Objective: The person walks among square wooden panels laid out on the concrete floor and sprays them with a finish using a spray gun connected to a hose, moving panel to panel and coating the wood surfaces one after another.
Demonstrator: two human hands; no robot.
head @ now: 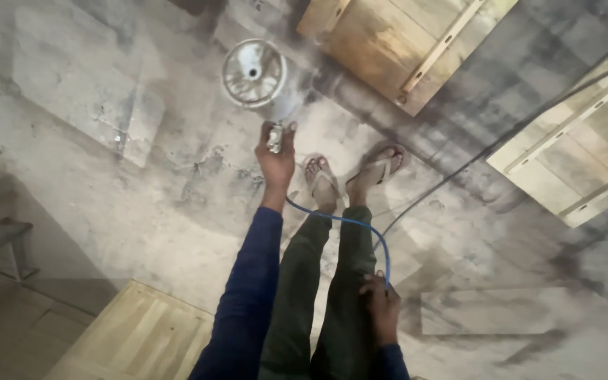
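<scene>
My left hand (276, 156) is closed around the spray gun (258, 84), just in front of my feet (352, 177). My right hand (383, 308) is closed around the blue hose (346, 224), behind them.

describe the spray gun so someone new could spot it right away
Start from the two sandalled feet mid-floor. Just left of them, the left hand grips the spray gun, the one thing with a round whitish cup on top and a blue hose trailing back.

Wooden panels (135, 338) cut off at edges.
</scene>
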